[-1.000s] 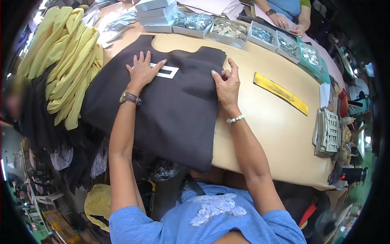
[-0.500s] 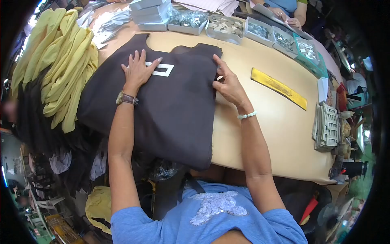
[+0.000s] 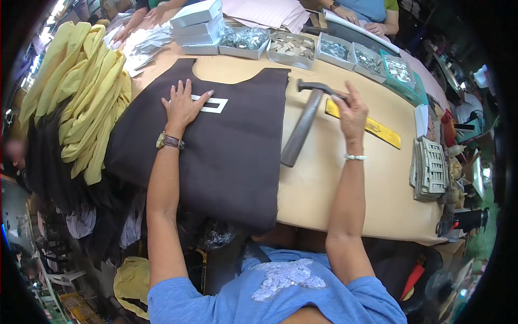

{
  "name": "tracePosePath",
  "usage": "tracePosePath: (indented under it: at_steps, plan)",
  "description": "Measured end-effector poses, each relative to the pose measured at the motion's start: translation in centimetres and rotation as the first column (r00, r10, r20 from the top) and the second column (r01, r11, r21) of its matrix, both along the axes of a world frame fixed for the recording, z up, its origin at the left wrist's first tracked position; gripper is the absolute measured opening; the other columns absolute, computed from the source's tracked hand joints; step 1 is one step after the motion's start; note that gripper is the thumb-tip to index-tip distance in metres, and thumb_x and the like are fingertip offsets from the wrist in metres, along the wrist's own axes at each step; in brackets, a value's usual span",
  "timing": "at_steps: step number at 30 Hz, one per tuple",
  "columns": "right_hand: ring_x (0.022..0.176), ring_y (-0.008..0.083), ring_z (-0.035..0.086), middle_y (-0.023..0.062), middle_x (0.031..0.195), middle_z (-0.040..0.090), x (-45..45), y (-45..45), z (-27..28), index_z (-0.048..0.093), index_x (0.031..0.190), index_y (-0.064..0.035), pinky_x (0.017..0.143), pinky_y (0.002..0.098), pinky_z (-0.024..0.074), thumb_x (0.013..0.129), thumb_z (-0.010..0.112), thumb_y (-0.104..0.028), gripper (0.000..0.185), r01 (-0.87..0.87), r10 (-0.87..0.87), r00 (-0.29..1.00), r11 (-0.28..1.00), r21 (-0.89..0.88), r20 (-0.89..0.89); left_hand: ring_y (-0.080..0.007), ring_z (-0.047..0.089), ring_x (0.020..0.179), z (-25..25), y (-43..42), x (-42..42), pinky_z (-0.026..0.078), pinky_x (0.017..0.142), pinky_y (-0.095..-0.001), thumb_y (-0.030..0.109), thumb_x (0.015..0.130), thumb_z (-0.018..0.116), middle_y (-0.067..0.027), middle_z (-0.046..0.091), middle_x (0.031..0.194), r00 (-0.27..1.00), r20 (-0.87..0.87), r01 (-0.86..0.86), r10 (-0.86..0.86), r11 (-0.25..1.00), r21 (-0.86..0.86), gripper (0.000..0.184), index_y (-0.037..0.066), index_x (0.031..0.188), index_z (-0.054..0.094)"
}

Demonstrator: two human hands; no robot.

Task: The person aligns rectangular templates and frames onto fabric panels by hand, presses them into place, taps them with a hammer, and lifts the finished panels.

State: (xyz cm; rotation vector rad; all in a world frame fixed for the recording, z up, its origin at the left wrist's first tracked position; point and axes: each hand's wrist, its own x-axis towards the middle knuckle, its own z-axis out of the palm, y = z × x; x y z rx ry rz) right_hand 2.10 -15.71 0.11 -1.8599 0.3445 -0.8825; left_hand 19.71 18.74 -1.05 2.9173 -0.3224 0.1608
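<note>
A dark brown fabric panel (image 3: 232,156) with a scooped neckline lies flat on the table. My left hand (image 3: 183,108) rests on it with fingers spread, partly covering a white rectangular frame-shaped template (image 3: 217,108). To the right of the panel's edge is a hammer (image 3: 303,127), its dark handle slanting towards me and its tip close to the fabric. My right hand (image 3: 353,114) is closed at the claw end of the hammer head, thumb against it and one finger raised. Beneath that hand lies a yellow strip (image 3: 384,134), partly hidden by it.
Grey boxes of small parts (image 3: 291,49) line the far side, ending at a green basket (image 3: 402,73). Yellow and dark garments (image 3: 89,102) are heaped on the left. Stacked white templates (image 3: 430,167) lie at the right edge. Other people's hands (image 3: 372,24) are across the table.
My right hand has moved right, away from the fabric edge, and the hammer, not visible before, now shows beside the panel. My left hand stays on the fabric.
</note>
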Motion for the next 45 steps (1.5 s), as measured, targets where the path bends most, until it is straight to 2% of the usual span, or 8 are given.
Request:
tracePosePath:
  at_steps: [5,12,18,24,32,39,43,45]
  plan:
    - [0.084,0.0093,0.062,0.0128,0.1,0.068,-2.1,-2.1,1.7,0.044,0.128,0.0102,0.077,0.0206,0.0484,0.083,0.063,-0.002,0.051,0.094,-0.104,0.985,0.992,0.082,0.138,-0.0366,0.021,0.137,0.1,0.0,-0.1,0.013,0.106,-0.0632,0.072,0.076,0.046,-0.0184,0.026,0.148,1.0,0.006,-0.007,0.007,1.0,0.011,0.094,0.006,0.142,0.031]
    - [0.085,0.009,0.062,0.0106,0.1,0.068,1.9,9.0,1.5,0.048,0.128,0.0047,0.071,0.0209,0.0503,0.081,0.064,0.002,0.049,-0.262,0.152,0.926,0.917,0.301,0.344,-0.0346,0.02,0.138,0.1,0.1,0.1,0.014,0.106,-0.0619,0.071,0.076,0.048,-0.0171,0.026,0.148,1.0,-0.008,-0.013,0.013,1.0,0.0,0.094,0.007,0.142,0.031]
    - [0.069,0.0084,0.059,0.0134,0.094,0.07,3.1,16.1,-1.6,0.052,0.124,0.0029,0.064,0.0241,0.0491,0.079,0.066,-0.003,0.047,-0.269,0.22,0.951,0.935,0.229,0.219,-0.0339,0.02,0.139,0.1,0.3,0.2,0.015,0.106,-0.0608,0.071,0.077,0.047,-0.0164,0.025,0.149,1.0,-0.012,0.009,-0.009,1.0,-0.013,0.093,0.007,0.142,0.031]
    - [0.111,0.0318,0.053,0.0212,0.117,0.058,2.0,14.5,-2.9,0.048,0.128,0.0009,0.094,0.0398,0.0405,0.08,0.064,-0.007,0.052,-0.205,0.205,0.979,0.978,-0.035,-0.007,-0.034,0.02,0.138,-0.3,0.5,0.4,0.016,0.105,-0.0615,0.072,0.077,0.046,-0.0159,0.025,0.149,1.0,0.004,0.004,-0.004,1.0,0.01,0.092,0.008,0.142,0.031]
    - [0.133,0.0404,0.025,0.0191,0.145,0.029,-11.0,14.5,-3.6,0.037,0.137,-0.0055,0.105,0.0629,0.0171,0.086,0.046,-0.057,0.073,-0.418,0.021,0.806,0.729,-0.543,-0.592,-0.0311,0.023,0.137,-0.9,1.2,1.9,0.023,0.101,-0.0641,0.068,0.084,0.038,-0.012,0.027,0.148,0.998,0.017,0.061,-0.064,0.988,0.145,0.079,0.012,0.14,0.036]
    - [0.135,0.0369,0.025,0.017,0.143,0.035,-29.8,7.8,-5.3,0.041,0.136,-0.0078,0.104,0.0647,0.0134,0.082,0.053,-0.054,0.072,0.046,-0.517,0.719,0.702,-0.711,-0.465,-0.0287,0.025,0.137,-3.6,4.0,6.6,0.02,0.11,-0.0433,0.057,0.091,0.036,-0.0144,0.031,0.147,0.963,0.209,0.188,-0.168,0.979,-0.077,0.072,0.006,0.141,0.032]
    - [0.138,0.0386,0.018,0.0226,0.148,0.021,-40.1,0.0,-9.8,0.023,0.142,0.0018,0.105,0.0626,0.0124,0.094,0.042,-0.043,0.069,0.581,-0.886,0.267,0.462,-0.67,-0.38,-0.0302,0.029,0.135,-2.2,3.8,6.3,0.021,0.111,-0.0375,0.038,0.095,0.045,-0.0178,0.032,0.145,0.847,0.472,0.388,-0.245,0.891,-0.234,0.061,0.0,0.141,0.03]
    - [0.137,0.0369,0.021,0.021,0.148,0.023,-43.6,-3.3,-11.3,0.027,0.14,0.0026,0.107,0.059,0.0158,0.094,0.044,-0.038,0.064,0.533,-0.884,0.04,0.414,-0.738,-0.466,-0.0299,0.029,0.135,1.2,0.8,1.4,0.02,0.111,-0.0371,0.033,0.095,0.047,-0.0183,0.032,0.145,0.837,0.489,0.445,-0.246,0.826,-0.347,0.059,-0.002,0.14,0.03]
